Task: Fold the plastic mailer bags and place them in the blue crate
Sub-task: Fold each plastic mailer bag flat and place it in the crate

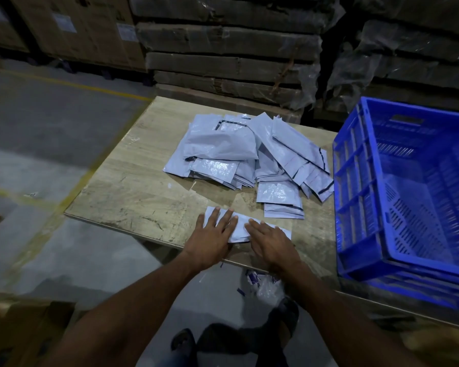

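At the near edge of the worktop (133, 197), one mailer bag (240, 227) lying flat, already folded into a long thin strip. Left hand (212, 235) spread on its left part, fingers straight, pressing down. Right hand (272, 241) spread on its right part, fingers flat too, pushing the fold down. No pinching, no lifting yet.

Farther back on the worktop, a big loose pile of mailer bags (247, 154), all grey and shiny, lying every which way, some on top of others. Looks like none of those folded small yet.

Off to the right, the blue crate (361, 197), sitting just beside the pile. Nothing to see inside it, only its holey blue floor and walls.

So, most likely only just started: one bag nearly folded, none put away, a whole heap left to do. Next, probably one more fold or a lift over into the crate.
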The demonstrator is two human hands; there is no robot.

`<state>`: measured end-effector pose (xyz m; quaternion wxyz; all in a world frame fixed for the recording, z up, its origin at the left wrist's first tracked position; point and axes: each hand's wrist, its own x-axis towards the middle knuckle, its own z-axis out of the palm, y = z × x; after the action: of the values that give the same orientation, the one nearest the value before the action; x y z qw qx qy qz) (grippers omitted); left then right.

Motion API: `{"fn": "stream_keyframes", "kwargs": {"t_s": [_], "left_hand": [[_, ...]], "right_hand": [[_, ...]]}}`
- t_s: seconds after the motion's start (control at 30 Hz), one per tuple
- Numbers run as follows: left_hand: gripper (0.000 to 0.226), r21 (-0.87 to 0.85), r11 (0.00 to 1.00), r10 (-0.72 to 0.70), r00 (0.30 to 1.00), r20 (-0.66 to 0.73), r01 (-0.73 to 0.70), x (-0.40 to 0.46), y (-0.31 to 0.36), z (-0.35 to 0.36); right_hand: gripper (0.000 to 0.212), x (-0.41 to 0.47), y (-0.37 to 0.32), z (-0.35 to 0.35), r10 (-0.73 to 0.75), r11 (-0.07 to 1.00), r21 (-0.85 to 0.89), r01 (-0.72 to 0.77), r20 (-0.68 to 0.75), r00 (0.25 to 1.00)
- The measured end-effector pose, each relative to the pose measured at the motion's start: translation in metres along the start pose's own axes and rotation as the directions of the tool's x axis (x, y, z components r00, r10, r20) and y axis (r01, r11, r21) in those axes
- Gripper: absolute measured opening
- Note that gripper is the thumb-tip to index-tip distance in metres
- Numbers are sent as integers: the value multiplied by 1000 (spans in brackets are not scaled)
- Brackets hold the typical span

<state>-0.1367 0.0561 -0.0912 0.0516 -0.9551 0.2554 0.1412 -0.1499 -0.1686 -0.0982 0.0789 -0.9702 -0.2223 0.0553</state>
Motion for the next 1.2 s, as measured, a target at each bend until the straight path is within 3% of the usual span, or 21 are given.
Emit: {"fn": "stream_keyframes", "kwargs": {"t_s": [0.07,0.17,0.23,0.33,0.47,0.53,0.67,0.73,0.83,0.9,1.03,1.2], "left_hand": [[80,-15,999,-40,999,24,41,3,1,-6],[80,-110,991,-72,997,24,74,7,-2,-12],[84,-136,989,-53,998,24,55,12,-6,-14],[83,-194,981,-14,1000,25,19,20,-14,-15],[79,-270,960,86,996,6,-81,26,-27,-12],[78,-317,941,96,993,-73,-115,26,-31,-7],[90,-560,819,-141,903,-405,-123,18,-23,7],[88,-534,840,-175,883,-435,-97,14,-17,13],[87,-534,845,-181,916,-358,-42,13,-5,22],[89,-527,847,-194,963,-188,68,14,7,23],[94,-311,944,-128,991,-50,106,24,29,28],[86,-319,946,-76,996,-36,61,47,58,10]], "right_hand": [[54,-6,-5,-5,-45,999,-4,45,-92,995],[56,-19,-14,-13,-318,944,-149,294,-176,932],[55,-22,-15,-11,-470,873,-224,432,-153,870],[46,-18,-5,-4,-521,821,-309,480,-59,852],[35,-2,3,-13,-452,836,-341,429,14,892],[38,6,1,-22,-443,846,-319,427,25,896],[44,10,2,-41,-389,877,-303,373,7,921],[44,7,8,-49,-325,911,-262,318,17,946],[38,-1,16,-61,-194,970,-156,184,-50,980],[33,-9,18,-78,-108,994,-44,102,-167,980],[22,-20,23,-132,4,1000,24,6,-406,914],[39,-35,64,-209,177,984,89,-154,-556,812]]}}
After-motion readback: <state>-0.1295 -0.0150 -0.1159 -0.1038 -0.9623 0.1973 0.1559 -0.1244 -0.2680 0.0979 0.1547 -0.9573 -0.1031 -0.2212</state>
